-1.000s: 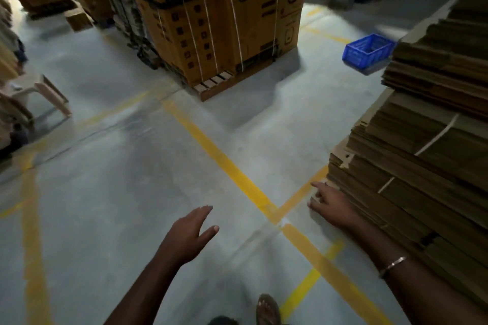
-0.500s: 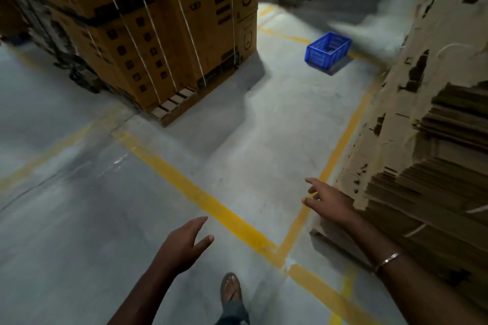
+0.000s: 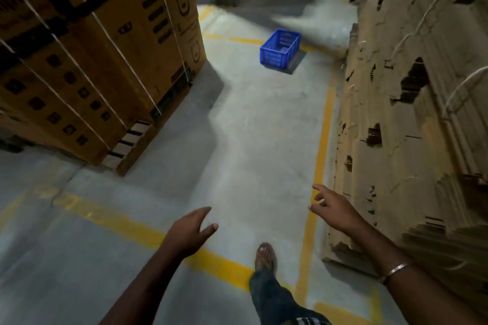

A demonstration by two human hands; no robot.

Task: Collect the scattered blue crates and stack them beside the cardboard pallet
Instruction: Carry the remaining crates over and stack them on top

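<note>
Blue crate [image 3: 280, 50] on floor [image 3: 250, 140], well ahead, long axis running away. Right hand [image 3: 333, 210] slightly nearer (judged); left hand [image 3: 190, 229] lower; both empty, fingers relaxed.

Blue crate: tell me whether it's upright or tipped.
Upright. The crate rests on the floor, mouth up, inner walls showing.

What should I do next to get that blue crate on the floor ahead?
Probably keep walking straight up the aisle toward the blue crate. It sits on the floor well beyond both hands, between the strapped boxes and the cardboard stack. The left hand and right hand are open and hold nothing.
</note>
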